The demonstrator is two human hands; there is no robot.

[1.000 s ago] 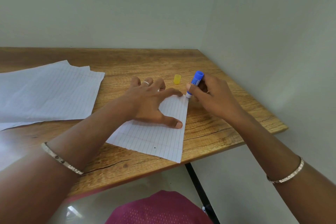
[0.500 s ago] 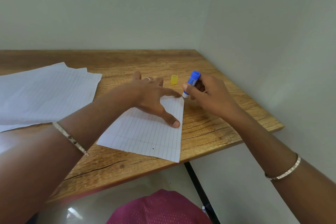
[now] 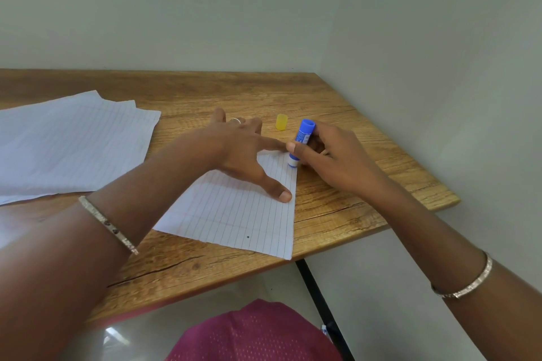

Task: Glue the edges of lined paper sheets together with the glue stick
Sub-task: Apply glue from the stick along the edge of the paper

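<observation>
At left of the frame, a stack of lined sheets (image 3: 67,146) lies on the wooden table (image 3: 337,214). At centre, the left hand (image 3: 243,152) presses flat, fingers splayed and holding nothing, on a single lined sheet (image 3: 234,214). Just right, the right hand (image 3: 331,158) grips a blue glue stick (image 3: 300,143), tip down on that sheet's upper right edge, the yellow cap (image 3: 281,121) standing behind.

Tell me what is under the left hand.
The left hand presses flat on one lined sheet lying on the wooden table. The paper beneath the palm is hidden.
</observation>
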